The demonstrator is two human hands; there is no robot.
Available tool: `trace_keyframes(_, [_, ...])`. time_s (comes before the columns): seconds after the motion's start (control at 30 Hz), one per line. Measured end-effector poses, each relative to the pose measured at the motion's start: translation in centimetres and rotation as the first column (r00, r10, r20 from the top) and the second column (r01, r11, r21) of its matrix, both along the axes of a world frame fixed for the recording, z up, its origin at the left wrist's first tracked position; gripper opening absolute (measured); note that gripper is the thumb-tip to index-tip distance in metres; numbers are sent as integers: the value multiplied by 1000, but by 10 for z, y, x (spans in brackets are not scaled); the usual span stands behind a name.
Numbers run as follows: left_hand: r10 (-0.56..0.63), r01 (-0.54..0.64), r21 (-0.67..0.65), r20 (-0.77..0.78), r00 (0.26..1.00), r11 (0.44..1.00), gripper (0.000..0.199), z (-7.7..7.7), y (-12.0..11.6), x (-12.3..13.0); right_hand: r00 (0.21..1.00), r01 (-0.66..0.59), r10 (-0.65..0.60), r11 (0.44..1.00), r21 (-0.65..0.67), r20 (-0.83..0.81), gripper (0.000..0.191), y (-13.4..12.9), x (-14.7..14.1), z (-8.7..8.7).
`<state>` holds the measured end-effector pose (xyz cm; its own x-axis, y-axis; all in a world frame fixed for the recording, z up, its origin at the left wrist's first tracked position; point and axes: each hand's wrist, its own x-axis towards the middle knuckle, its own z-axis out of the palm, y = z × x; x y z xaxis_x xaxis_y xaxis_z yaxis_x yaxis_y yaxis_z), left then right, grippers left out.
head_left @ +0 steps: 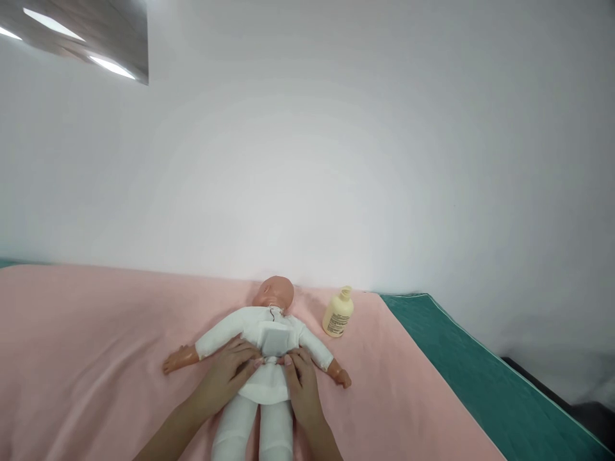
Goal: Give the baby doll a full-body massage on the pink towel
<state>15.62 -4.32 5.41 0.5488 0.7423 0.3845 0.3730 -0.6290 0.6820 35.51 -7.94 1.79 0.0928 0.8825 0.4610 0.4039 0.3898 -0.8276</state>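
Note:
A baby doll with a white cloth body and tan plastic head, hands and forearms lies with its arms spread wide. Set into the white cloth of its torso is a pale grey rectangular panel. Just below this panel, my left hand has its fingers and thumb closed on the cloth at the doll's waist. My right hand pinches the same gathered waist from the other side. The fingertips of both hands are close together, and the bit of cloth between them is partly covered.
A pale yellow pump bottle stands to the right of the doll's head. Pink cloth covers the surface, with wrinkles at the left. Green covering shows along the right. Behind rises a white wall, with a shiny panel at upper left.

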Motion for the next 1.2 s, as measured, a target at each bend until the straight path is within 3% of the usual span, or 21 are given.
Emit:
trace_keyframes(0.13, [89,-88,-11,84,992,996,41,7,8,5,991,76,-74,997,14,-111,43,18,0,16])
trace_keyframes(0.27, [138,-152,81,159,978,985,38,16,25,21,973,176,-163,982,72,-161,46,45,-7,29])
trace_keyframes(0.37, [158,-184,171,151,976,968,34,17,39,32,981,186,-180,979,83,-77,46,62,-11,24])
trace_keyframes(0.47, [200,-212,200,77,977,957,33,8,47,38,987,162,-163,982,99,7,42,71,-10,9])
trace_keyframes(0.67, [323,-309,201,-42,945,929,36,-13,52,40,990,118,-126,986,117,58,34,72,-7,-12])
trace_keyframes(0.87, [304,-288,230,-36,952,930,29,-20,51,38,988,86,-92,995,49,127,26,67,-9,-2])
trace_keyframes(1.03, [285,-281,287,28,958,916,24,-19,49,35,996,38,-46,995,94,78,19,59,-11,9])
trace_keyframes(1.2, [277,-261,233,-37,960,937,27,-17,49,36,994,17,-22,999,47,107,20,56,-12,14])
